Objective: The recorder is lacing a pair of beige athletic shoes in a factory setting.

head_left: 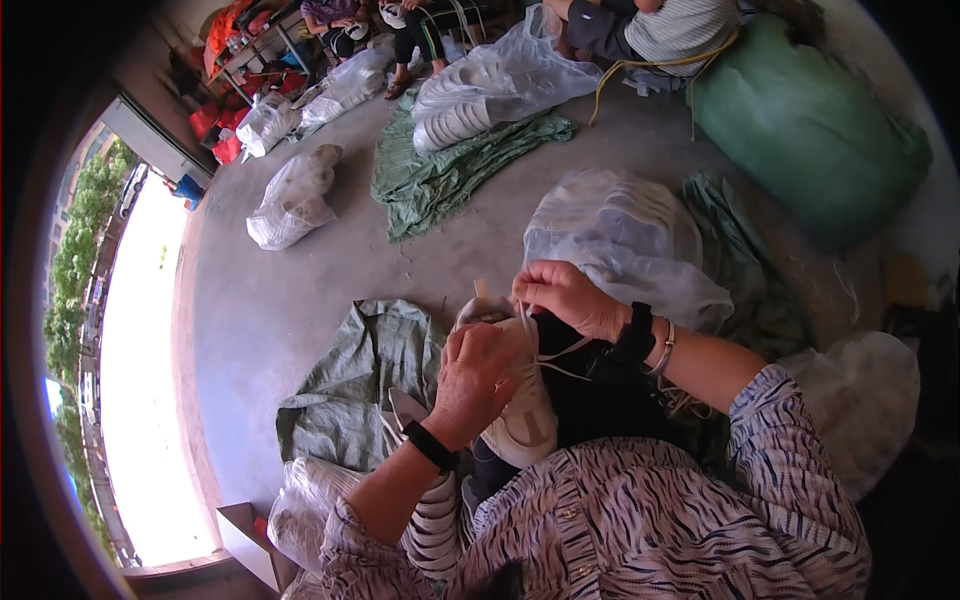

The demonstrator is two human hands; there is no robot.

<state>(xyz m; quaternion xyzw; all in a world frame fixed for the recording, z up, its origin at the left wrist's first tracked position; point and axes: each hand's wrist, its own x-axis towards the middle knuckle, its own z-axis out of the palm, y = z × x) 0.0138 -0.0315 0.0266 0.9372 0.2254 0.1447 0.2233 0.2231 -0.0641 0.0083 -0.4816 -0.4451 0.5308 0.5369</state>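
A cream-white sneaker (524, 424) lies across my lap, toe toward me. My left hand (480, 372) is closed over the sneaker's upper, with its fingertips partly hidden. Just to the right and farther away, my right hand (572, 297) pinches a pale shoelace (528, 335) near the shoe's collar. Loose lace ends trail to the right across my dark trousers (588, 405). Below my left wrist, a stack of white shoes (432, 530) leans beside my leg.
A green woven sheet (350, 375) spreads at the left. Ahead are clear bags of white shoes (620, 225) and a smaller white bag (295, 195). One large green sack (800, 120) bulges at far right. Other people (670, 35) sit at the back. An open doorway (150, 350) lies left.
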